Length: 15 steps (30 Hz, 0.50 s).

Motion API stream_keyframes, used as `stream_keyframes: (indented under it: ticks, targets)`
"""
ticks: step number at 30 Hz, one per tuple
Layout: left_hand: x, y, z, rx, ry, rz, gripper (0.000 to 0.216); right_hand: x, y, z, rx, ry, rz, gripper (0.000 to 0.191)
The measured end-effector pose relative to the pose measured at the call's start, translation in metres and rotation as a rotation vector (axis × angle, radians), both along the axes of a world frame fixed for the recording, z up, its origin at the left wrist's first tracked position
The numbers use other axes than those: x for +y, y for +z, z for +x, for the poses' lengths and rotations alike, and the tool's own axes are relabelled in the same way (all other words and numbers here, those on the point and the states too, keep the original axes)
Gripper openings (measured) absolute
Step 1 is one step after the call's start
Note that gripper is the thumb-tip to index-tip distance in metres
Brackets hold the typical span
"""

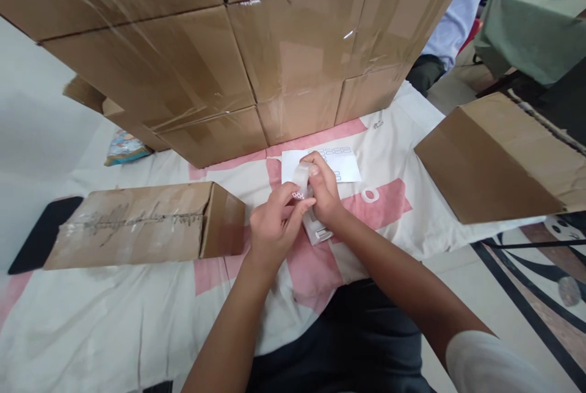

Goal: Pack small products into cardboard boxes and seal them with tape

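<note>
Both hands meet over the pink-and-white cloth (137, 313). My right hand (326, 194) is closed around a small roll of clear tape (302, 174) and a white dispenser-like piece (317, 229) that sticks out below the palm. My left hand (273, 227) pinches at the roll's near side, fingers pressed together on the tape end. A white paper sheet (341, 164) with printed boxes lies just behind the hands. A long taped cardboard box (141, 222) lies to the left of the hands.
A wall of stacked taped cartons (238, 45) stands right behind the paper. An open cardboard box (499, 155) sits at the right. A dark flat object (41, 234) lies at the far left, a colourful packet (124, 147) behind it. Another person sits at the back right (453, 21).
</note>
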State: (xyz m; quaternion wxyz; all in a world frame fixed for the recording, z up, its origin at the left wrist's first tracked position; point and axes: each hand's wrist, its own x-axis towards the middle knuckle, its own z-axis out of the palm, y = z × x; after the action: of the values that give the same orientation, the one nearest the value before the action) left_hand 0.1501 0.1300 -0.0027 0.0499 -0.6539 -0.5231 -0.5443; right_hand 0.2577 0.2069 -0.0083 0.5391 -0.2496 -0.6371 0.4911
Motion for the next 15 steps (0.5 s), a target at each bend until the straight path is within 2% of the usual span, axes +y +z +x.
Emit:
stream_keyframes:
  ticks: [4, 8, 10, 13, 15]
  targets:
    - [0.0011, 0.0008, -0.0005, -0.025, -0.034, -0.017, 0.023, 0.0009, -0.0017, -0.0010, -0.007, -0.025, -0.001, 0.039]
    - [0.0015, 0.0021, 0.0002, -0.009, -0.089, -0.020, 0.004, 0.0014, -0.0018, -0.0021, 0.008, -0.038, 0.010, 0.038]
    - [0.0017, 0.0017, 0.0010, 0.005, -0.104, -0.002, 0.009, 0.0015, -0.0012, -0.0021, 0.017, -0.035, 0.010, 0.037]
    - [0.0020, -0.0010, 0.0024, -0.035, -0.067, 0.012, 0.006, 0.0015, -0.0003, -0.0014, 0.000, -0.027, -0.002, 0.038]
    - [0.0019, -0.0032, 0.0030, -0.084, -0.013, -0.001, 0.021, 0.0015, -0.0001, -0.0009, -0.015, -0.024, -0.005, 0.038]
